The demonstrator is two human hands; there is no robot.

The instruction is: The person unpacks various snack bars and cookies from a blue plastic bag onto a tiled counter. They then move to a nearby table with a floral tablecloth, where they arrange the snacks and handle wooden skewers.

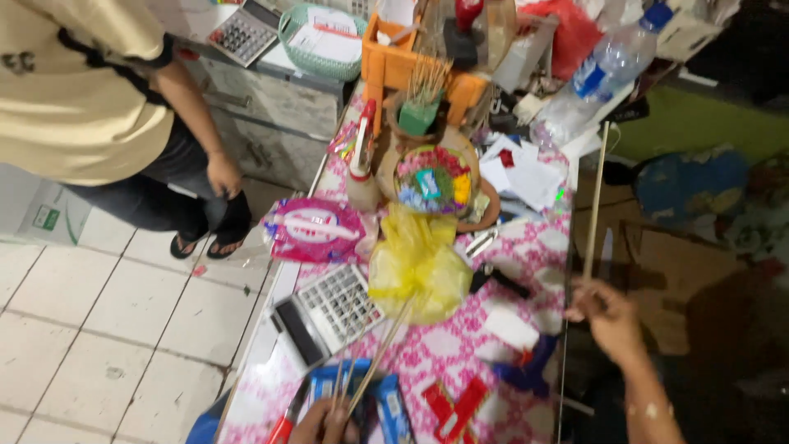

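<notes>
At the frame's bottom centre my left hand (325,423) pinches thin skewers (380,355) fanned upward for picking, while my right hand (606,311) grips a long stick (595,201) upright at lower right.

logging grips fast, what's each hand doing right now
Left hand: closed on a bunch of thin bamboo skewers.
Right hand: closed on one long thin wooden stick, held upright.

The left hand (325,422) at six o'clock is cut off by the bottom edge, so its fingers' hold on the thin sticks (374,362) is unclear. Motion blur smears the whole bench (538,247). The standing person (90,90) at ten o'clock is cropped above the chest.
</notes>
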